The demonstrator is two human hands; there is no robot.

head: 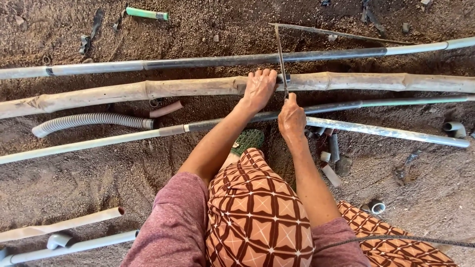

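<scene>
Left hand (pixel 258 89) pressed flat, fingers spread, on bamboo pole (pixel 198 88) lying on dirt ground (pixel 99 178). Right hand (pixel 291 118) closed around hacksaw (pixel 281 59) handle, blade across pole beside left hand. Pole not visibly severed; cut depth unclear.

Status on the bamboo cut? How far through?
Done: bamboo pole laid across the ground among the pipes. In hand: left hand presses the pole down, right hand holds the hacksaw with its blade on the pole. Left: the pole looks in one piece; cut depth is hidden by the hand.
</scene>
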